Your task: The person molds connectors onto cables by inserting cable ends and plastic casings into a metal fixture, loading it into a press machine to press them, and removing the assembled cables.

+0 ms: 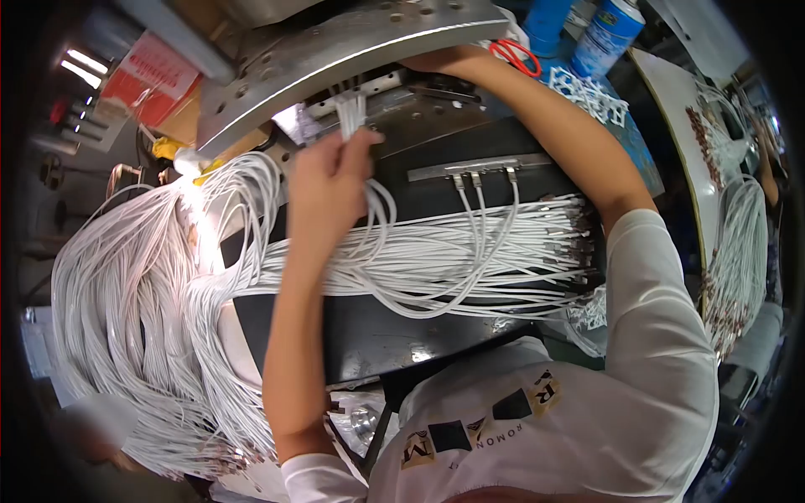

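Note:
My left hand [329,180] is closed around a few white cables [350,111], whose upper ends run into a slotted metal fixture [373,82] under a thick steel beam [352,63]. Behind that beam my right hand [426,61] disappears, so its fingers are hidden. Below and to the right of the left hand, a metal strip [478,168] lies on the black work surface [360,335], with three cable-end connectors along its edge. A wide bundle of white cables [419,251] stretches across that surface, metal tips toward the right.
A large hank of white cables [126,285] hangs at the left. Red-handled scissors [516,59], a blue spray can [608,38] and small white plastic pieces [587,96] sit at the back right. More cables [738,243] hang on the far right.

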`<state>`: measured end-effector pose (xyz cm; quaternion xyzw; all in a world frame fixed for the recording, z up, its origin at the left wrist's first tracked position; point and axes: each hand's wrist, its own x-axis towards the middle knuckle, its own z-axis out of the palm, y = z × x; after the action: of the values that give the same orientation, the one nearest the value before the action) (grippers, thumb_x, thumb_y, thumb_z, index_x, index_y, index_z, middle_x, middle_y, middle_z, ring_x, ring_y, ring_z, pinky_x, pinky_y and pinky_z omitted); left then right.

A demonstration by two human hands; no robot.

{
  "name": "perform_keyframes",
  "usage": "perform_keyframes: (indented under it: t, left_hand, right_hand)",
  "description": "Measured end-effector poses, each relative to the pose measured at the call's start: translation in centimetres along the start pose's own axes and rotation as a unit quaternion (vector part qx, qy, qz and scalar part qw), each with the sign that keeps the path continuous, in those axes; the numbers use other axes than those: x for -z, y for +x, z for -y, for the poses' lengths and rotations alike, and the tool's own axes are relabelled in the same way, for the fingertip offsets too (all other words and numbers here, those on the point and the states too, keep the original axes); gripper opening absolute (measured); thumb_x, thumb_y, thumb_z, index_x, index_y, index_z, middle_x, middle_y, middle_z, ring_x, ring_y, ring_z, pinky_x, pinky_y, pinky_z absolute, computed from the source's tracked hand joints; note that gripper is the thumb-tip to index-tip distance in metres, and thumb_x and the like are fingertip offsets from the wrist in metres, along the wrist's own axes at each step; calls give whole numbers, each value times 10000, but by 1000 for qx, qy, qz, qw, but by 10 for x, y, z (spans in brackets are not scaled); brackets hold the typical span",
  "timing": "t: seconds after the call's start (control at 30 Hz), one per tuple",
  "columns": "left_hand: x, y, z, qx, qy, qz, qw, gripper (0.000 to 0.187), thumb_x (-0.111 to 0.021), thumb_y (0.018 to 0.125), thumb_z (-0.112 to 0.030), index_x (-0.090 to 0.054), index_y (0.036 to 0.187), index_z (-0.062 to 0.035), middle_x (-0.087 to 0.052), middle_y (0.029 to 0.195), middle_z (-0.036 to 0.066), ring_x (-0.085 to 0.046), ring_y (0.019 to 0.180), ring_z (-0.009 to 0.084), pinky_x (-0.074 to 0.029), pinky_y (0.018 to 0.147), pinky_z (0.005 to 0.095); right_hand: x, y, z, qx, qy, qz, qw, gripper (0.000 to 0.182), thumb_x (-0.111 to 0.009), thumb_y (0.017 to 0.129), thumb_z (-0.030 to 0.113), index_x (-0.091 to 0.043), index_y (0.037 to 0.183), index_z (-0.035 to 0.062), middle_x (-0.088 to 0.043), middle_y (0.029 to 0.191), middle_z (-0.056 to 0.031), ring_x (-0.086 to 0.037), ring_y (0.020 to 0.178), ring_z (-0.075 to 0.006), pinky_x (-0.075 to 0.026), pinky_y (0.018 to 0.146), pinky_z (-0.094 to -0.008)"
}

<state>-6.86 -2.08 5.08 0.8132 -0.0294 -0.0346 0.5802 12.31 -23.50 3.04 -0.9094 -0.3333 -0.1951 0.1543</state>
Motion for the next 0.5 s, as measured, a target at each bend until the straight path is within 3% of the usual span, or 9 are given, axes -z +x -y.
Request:
perform_keyframes:
  t: [0.13, 0.17, 0.2, 0.23, 0.3, 0.37, 0.4, 0.47, 0.5]
  left_hand:
    - [58, -52, -17, -57, -33, 62, 996, 275, -596, 1089, -254, -717, 1096, -8, -544, 704, -28, -389, 469, 27, -277, 432, 217]
    - [84, -61, 2, -103, -85, 55, 990, 274, -595, 1093, -257, -706, 1095, -6, -566, 735, -16, -373, 460, 31, -276, 431, 220]
    - [109, -63, 18, -118, -148, 3, 982, 262, -607, 1087, -259, -685, 1110, -10, -576, 780, -13, -377, 485, 36, -281, 441, 212]
    - [132, -64, 31, -132, -209, -50, 968, 256, -618, 1082, -262, -664, 1125, -14, -586, 824, -9, -381, 510, 41, -286, 452, 203]
    - [169, -68, 48, -58, -202, -303, 930, 261, -648, 1066, -254, -617, 1167, -15, -563, 872, -4, -418, 634, 67, -338, 537, 199]
    - [142, -70, 21, 12, -24, -565, 825, 287, -674, 1050, -232, -588, 1208, -8, -547, 891, 2, -489, 818, 90, -434, 699, 225]
    - [121, -69, 25, -87, 30, -600, 795, 243, -680, 1040, -190, -615, 1194, -13, -589, 986, 18, -529, 933, 107, -474, 839, 275]
    - [72, -85, 2, -149, 107, -382, 906, 241, -686, 1011, -124, -627, 1220, -20, -628, 1091, 62, -570, 969, 140, -467, 852, 251]
    - [38, -89, -22, -178, 84, -163, 967, 192, -710, 997, -106, -645, 1161, -32, -622, 1040, 15, -588, 977, 124, -496, 886, 281]
  right_hand:
    - [-27, -10, -31, 145, -15, -184, 972, 297, -559, 952, 173, -645, 1170, -9, -712, 957, -248, -697, 876, -365, -566, 821, -459]
    - [-6, -20, -14, 68, 37, -94, 993, 269, -546, 943, 127, -677, 1133, -11, -708, 964, -261, -695, 895, -401, -560, 829, -470]
    - [16, -29, 4, -20, 76, -11, 997, 258, -533, 933, 81, -709, 1096, -13, -704, 970, -273, -694, 914, -437, -554, 836, -481]
    - [19, -37, 4, 7, 94, -33, 995, 269, -496, 966, 81, -703, 1096, -32, -702, 979, -272, -675, 982, -459, -541, 878, -504]
    - [9, -62, -2, 53, 98, -104, 988, 277, -515, 1007, 141, -696, 1091, -51, -694, 1015, -273, -665, 1014, -446, -525, 890, -524]
    - [44, -87, 25, -19, 65, 21, 998, 289, -560, 1023, 201, -691, 1067, -52, -677, 1062, -262, -646, 1032, -443, -516, 884, -536]
    - [58, -97, 40, -25, 72, 15, 997, 297, -597, 1025, 242, -694, 1027, -39, -661, 1090, -241, -638, 1036, -425, -511, 881, -526]
    - [42, -114, 42, 9, 23, -38, 999, 259, -656, 1007, 265, -656, 1025, 7, -634, 1054, -176, -625, 1017, -377, -515, 864, -477]
    - [38, -119, 44, 45, -4, -62, 997, 239, -686, 983, 254, -658, 1007, 19, -620, 1037, -162, -616, 1003, -365, -510, 867, -466]
